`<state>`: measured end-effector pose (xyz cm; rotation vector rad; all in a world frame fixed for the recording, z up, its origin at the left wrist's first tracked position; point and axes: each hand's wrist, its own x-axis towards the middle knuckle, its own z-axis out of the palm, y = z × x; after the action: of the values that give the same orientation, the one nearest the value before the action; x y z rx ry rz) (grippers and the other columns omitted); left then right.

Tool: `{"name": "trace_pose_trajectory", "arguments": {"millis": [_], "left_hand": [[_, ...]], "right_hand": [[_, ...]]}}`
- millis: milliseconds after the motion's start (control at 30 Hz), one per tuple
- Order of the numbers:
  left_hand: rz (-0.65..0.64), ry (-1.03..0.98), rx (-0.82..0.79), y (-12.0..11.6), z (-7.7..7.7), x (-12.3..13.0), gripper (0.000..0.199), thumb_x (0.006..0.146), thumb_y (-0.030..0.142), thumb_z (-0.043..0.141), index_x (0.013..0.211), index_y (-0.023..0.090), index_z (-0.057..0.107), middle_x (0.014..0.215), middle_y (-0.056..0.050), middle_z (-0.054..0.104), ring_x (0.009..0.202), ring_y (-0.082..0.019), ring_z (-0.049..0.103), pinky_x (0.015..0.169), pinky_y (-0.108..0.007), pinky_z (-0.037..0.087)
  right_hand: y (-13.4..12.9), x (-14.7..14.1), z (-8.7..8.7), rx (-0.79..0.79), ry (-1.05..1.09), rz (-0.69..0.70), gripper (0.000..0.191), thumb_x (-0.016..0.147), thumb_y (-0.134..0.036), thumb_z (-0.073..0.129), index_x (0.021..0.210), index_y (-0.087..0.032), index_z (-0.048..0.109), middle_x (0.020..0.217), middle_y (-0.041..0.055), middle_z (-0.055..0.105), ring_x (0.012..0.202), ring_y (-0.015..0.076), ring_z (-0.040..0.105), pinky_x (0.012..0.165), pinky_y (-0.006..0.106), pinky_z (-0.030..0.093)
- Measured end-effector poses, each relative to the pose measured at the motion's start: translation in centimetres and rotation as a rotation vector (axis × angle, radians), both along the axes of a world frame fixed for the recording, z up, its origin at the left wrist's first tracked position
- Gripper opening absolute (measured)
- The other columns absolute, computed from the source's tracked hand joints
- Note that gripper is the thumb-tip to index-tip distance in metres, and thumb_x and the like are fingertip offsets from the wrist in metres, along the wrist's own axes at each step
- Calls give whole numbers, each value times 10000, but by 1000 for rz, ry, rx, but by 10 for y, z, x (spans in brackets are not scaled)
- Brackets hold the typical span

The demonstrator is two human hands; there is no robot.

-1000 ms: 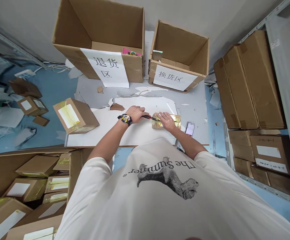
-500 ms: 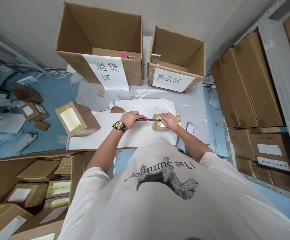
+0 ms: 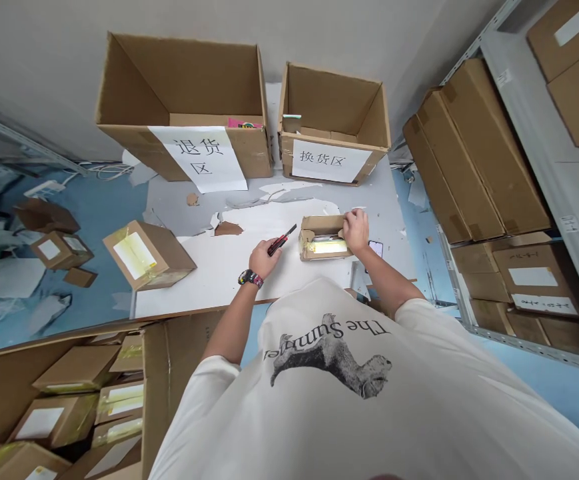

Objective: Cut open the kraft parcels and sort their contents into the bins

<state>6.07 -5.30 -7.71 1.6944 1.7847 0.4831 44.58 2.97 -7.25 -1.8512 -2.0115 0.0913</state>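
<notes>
A red and black utility knife (image 3: 280,243) is gripped in my left hand (image 3: 263,259), its blade pointing up and to the right, apart from the small box. The small cardboard box (image 3: 309,254) lies on the white work surface with its top open and a white label on its near side. Something pale shows inside, too small to make out. My right hand (image 3: 357,231) is closed round the right end of this box, with the fingers over its upper edge.
Two large open boxes (image 3: 159,157) (image 3: 378,157) with paper signs stand behind. A taped carton (image 3: 174,257) sits left, and a phone (image 3: 376,249) lies right. Shelved cartons (image 3: 484,160) rise right; a large box of parcels (image 3: 156,373) is lower left.
The small box now stands open at the top. My left hand has drawn the knife back from it, down and left, tilting the blade upward. My right hand has moved to the box's right end.
</notes>
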Motion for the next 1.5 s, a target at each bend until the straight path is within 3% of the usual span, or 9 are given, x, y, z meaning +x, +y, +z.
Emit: {"name": "trace_pose_trajectory", "arguments": {"millis": [233, 367, 533, 733, 1033, 1200, 1333, 1400, 1500], "left_hand": [[120, 25, -95, -18, -34, 24, 613, 1007, 284, 637, 1603, 201, 752, 1246, -166, 785, 1152, -350, 788, 1050, -474, 643], [145, 27, -82, -24, -47, 27, 606, 985, 266, 644, 1578, 208, 758, 1217, -173, 780, 1173, -371, 776, 1041, -495, 651], [139, 39, -60, -23, -54, 33, 618, 1017, 308, 646, 1620, 198, 717, 1231, -175, 772, 1182, -368, 764, 1042, -504, 656], [180, 46, -50, -21, -68, 31, 632, 1011, 280, 639, 1636, 209, 698, 1224, -167, 729, 1204, -373, 749, 1118, -545, 638], [231, 126, -142, -24, -90, 21, 721, 960, 216, 695, 1679, 169, 648, 1408, -213, 632, 1314, -401, 670, 1249, -591, 550], [233, 145, -153, -22, -77, 23, 720, 952, 200, 686, 1671, 170, 649, 1472, -237, 647, 1385, -446, 633, 1241, -603, 546], [274, 91, 46, -10, -48, 24, 565, 1053, 194, 596, 1611, 190, 683, 1530, -219, 674, 1404, -392, 672, 1275, -564, 547], [200, -5, 166, -3, -28, 29, 459, 1120, 198, 504, 1511, 225, 744, 1500, -177, 717, 1340, -322, 728, 1230, -496, 593], [-82, -130, 234, 10, -1, 43, 380, 1154, 223, 480, 1279, 256, 837, 1337, -117, 818, 1312, -288, 757, 1218, -462, 606]], "right_hand": [[-34, -15, -28, -150, 66, -26, 767, 1050, -276, 619, 1808, -184, 541, 1806, 254, 521, 1556, 441, 555, 1260, 664, 563], [-49, -18, -33, -101, 128, -80, 845, 1041, -278, 613, 1872, -241, 466, 1700, 246, 609, 1340, 406, 728, 1110, 599, 669], [-47, -29, -38, -288, 19, -160, 909, 1006, -214, 608, 1899, -197, 442, 1488, 226, 700, 1075, 341, 807, 949, 454, 719], [-43, -43, -52, -147, 52, -62, 995, 996, -119, 512, 1959, -218, 281, 1444, 177, 722, 1226, 317, 769, 1123, 435, 673], [-78, -33, -20, -144, 133, -6, 527, 1131, -260, 524, 1612, -210, 731, 1758, 204, 546, 1605, 390, 522, 1340, 580, 522], [-88, -27, 0, -263, 109, 22, 456, 1147, -296, 558, 1523, -184, 791, 1604, 223, 634, 1524, 423, 533, 1323, 599, 506], [-87, -31, 9, -396, 10, 135, 439, 1108, -338, 673, 1501, -196, 810, 1538, 219, 673, 1484, 452, 510, 1311, 637, 479], [-85, -32, 12, -411, 1, 155, 415, 1082, -335, 715, 1459, -192, 812, 1529, 211, 687, 1482, 451, 502, 1302, 620, 483], [-84, -32, 19, -366, 24, 183, 330, 1078, -303, 720, 1376, -194, 808, 1477, 189, 725, 1438, 426, 530, 1280, 573, 499]]}}
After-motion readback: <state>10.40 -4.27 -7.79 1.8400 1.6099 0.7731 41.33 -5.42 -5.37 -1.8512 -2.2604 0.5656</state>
